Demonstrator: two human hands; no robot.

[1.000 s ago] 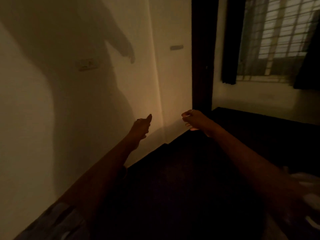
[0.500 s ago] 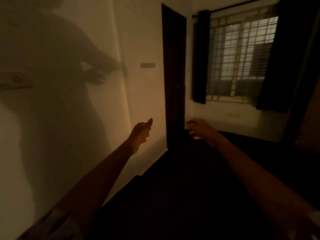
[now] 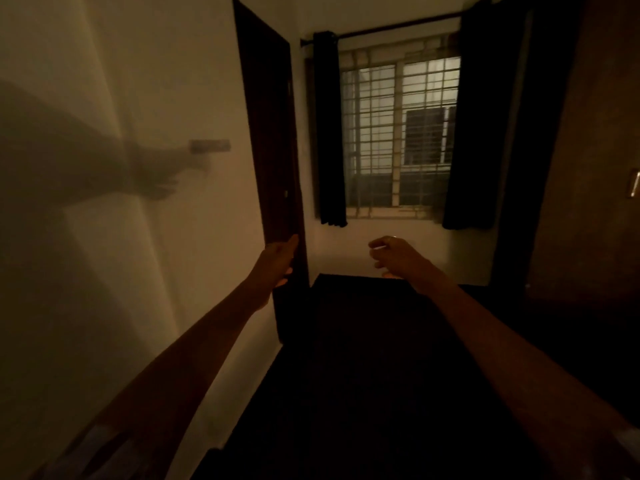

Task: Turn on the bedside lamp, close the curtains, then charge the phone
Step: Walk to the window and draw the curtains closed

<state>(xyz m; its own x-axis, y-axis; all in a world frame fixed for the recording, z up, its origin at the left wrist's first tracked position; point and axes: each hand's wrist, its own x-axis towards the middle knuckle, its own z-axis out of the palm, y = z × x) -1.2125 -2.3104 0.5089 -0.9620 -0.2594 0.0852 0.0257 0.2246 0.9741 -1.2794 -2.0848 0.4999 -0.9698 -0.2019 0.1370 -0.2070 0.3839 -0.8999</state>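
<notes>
The barred window [image 3: 398, 133] is straight ahead, uncovered in its middle. A dark left curtain [image 3: 329, 133] and a dark right curtain [image 3: 474, 133] hang bunched at either side from a rod [image 3: 398, 27]. My left hand [image 3: 277, 263] is stretched forward in front of the dark door's lower edge, fingers curled in, thumb up, holding nothing. Below the window sill my right hand [image 3: 394, 256] reaches forward, its fingers loosely bent and apart, also holding nothing. Both hands are well short of the curtains. Warm light comes from behind me. No lamp or phone is in view.
A dark door [image 3: 270, 133] stands open edge-on against the left wall. A switch plate [image 3: 209, 146] sits on that wall among arm shadows. A dark wardrobe [image 3: 606, 133] with a metal handle [image 3: 633, 183] fills the right. A dark floor strip [image 3: 363, 375] runs to the window.
My view has swung right and up from the left wall, so the whole window and both curtains now face me. Both arms stay stretched forward in much the same pose.
</notes>
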